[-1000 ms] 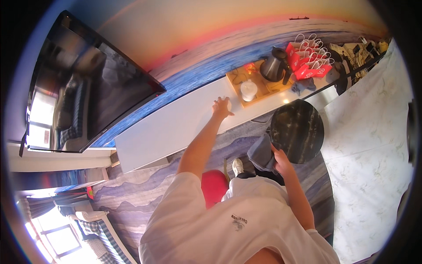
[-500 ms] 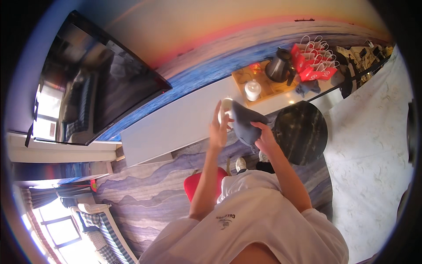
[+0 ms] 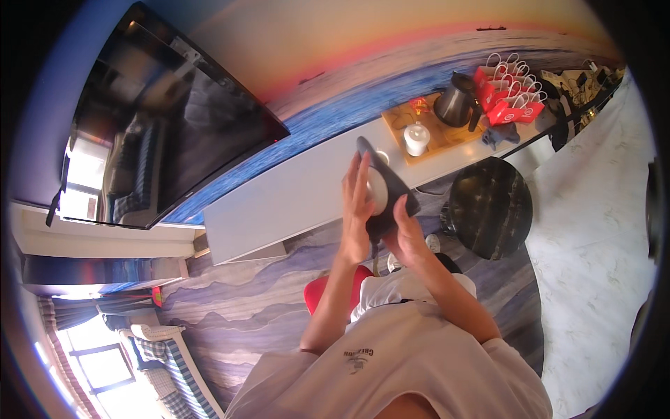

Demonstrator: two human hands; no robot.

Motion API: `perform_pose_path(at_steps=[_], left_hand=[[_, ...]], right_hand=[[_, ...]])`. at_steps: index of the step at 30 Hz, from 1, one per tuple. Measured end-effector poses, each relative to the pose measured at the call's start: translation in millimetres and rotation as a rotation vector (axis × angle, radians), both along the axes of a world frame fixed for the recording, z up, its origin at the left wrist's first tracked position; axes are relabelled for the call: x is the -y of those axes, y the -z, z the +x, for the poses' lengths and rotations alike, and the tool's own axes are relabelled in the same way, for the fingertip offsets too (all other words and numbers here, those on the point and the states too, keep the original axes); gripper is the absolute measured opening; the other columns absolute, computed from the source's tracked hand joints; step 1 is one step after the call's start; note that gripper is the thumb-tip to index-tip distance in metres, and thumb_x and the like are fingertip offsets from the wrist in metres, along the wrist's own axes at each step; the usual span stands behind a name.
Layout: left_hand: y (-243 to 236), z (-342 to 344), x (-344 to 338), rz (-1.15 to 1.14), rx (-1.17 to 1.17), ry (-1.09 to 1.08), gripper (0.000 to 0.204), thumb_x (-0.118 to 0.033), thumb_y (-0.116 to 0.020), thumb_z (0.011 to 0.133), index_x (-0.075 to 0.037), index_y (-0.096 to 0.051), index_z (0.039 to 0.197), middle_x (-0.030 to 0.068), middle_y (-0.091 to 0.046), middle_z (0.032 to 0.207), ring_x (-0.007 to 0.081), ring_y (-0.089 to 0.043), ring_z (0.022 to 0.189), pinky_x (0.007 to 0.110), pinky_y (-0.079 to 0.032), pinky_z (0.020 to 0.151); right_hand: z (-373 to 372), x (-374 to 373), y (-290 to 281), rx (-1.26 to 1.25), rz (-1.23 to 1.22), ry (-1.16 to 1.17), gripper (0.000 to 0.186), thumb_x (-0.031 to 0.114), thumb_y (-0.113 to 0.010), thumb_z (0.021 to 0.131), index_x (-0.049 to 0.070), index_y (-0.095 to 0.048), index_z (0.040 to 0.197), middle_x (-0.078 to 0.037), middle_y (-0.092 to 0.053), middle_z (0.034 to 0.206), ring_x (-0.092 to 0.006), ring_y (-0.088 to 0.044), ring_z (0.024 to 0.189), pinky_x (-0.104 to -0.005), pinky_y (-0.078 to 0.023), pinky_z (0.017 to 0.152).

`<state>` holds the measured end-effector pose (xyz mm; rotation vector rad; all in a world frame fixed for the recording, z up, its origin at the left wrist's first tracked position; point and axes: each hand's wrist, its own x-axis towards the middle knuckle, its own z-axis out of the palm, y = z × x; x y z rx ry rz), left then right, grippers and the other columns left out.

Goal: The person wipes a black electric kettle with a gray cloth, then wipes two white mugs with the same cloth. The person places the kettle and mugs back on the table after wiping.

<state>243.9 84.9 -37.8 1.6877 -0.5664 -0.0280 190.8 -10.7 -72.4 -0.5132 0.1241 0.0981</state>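
A white cup (image 3: 377, 192) is held in both hands over the near edge of a long white surface (image 3: 279, 202), with patterned floor (image 3: 237, 307) seen below. Bare room on the surface is left toward nine o'clock of the hands; toward one o'clock it is taken up by a wooden tray (image 3: 453, 138) bearing a lidded white jar (image 3: 417, 140) and a dark kettle (image 3: 455, 108), with red paper bags (image 3: 513, 98) set beyond at two o'clock. At three o'clock a round black table (image 3: 490, 209) is set apart from the right hand (image 3: 409, 241); at seven, a red seat (image 3: 331, 290) is partly covered by the left forearm.

The grip of the left hand (image 3: 356, 209) is narrow, its long fingers laid along the cup's side. A dark grey cloth (image 3: 399, 187) is pinched in the right grip, thumb raised, and pressed against the cup's far side. Much of the cup is hidden by fingers and cloth; a small white patch beyond the cloth cannot be made out. Right fingertips are hidden.
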Motion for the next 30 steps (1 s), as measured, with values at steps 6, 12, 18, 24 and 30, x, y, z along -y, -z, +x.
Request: perform_pose_path(at_steps=[6,12,18,24,30], left_hand=[[14.7,-17.1,-3.0,-0.051,-0.038,0.036,0.060,0.002,-0.049,0.085,-0.001,-0.032,0.142,0.0199,-0.033,0.146,0.0296,-0.026,0.139,0.036,-0.024,0.110],[8.2,-21.9,-18.5,-0.076,-0.128,-0.118,0.060,-0.006,-0.071,0.080,0.002,-0.043,0.133,0.0179,-0.054,0.124,0.0204,-0.054,0.112,0.032,-0.043,0.093],[16.8,-35.6,-27.8,-0.002,-0.027,-0.320,0.046,-0.019,-0.078,0.076,0.001,-0.056,0.111,0.0159,-0.067,0.088,0.0199,-0.065,0.080,0.032,-0.050,0.072],[12.1,-50.3,-7.8,-0.216,0.003,-0.466,0.039,-0.006,-0.073,0.080,0.006,-0.053,0.113,0.0082,-0.065,0.093,0.0115,-0.060,0.087,0.024,-0.051,0.073],[-22.3,-44.1,15.2,-0.031,0.174,-0.579,0.045,0.004,-0.065,0.079,0.005,-0.052,0.122,0.0149,-0.064,0.108,0.0222,-0.062,0.098,0.029,-0.050,0.081]], right_hand=[[-11.2,9.1,-12.6,-0.151,-0.165,0.133,0.041,0.016,-0.063,0.090,0.005,-0.050,0.127,-0.005,-0.057,0.120,-0.0154,-0.056,0.108,-0.0315,-0.044,0.095],[-17.8,8.6,-7.5,-0.038,-0.347,0.216,0.033,0.007,-0.063,0.088,0.004,-0.055,0.120,-0.005,-0.061,0.110,-0.0132,-0.057,0.102,-0.0290,-0.046,0.088],[-18.3,5.5,-27.3,-0.010,-0.572,0.272,0.028,0.016,-0.074,0.082,-0.002,-0.064,0.101,-0.002,-0.066,0.088,-0.0089,-0.059,0.080,-0.0238,-0.048,0.074],[-21.5,13.8,-34.0,-0.037,-0.875,0.325,0.032,0.029,-0.070,0.086,-0.002,-0.066,0.090,0.004,-0.058,0.074,-0.0025,-0.046,0.069,-0.0217,-0.038,0.060],[-18.0,34.8,-15.5,-0.008,-0.412,0.317,0.028,0.023,-0.062,0.092,0.002,-0.062,0.110,0.002,-0.060,0.104,-0.0043,-0.052,0.097,-0.0224,-0.040,0.086]])
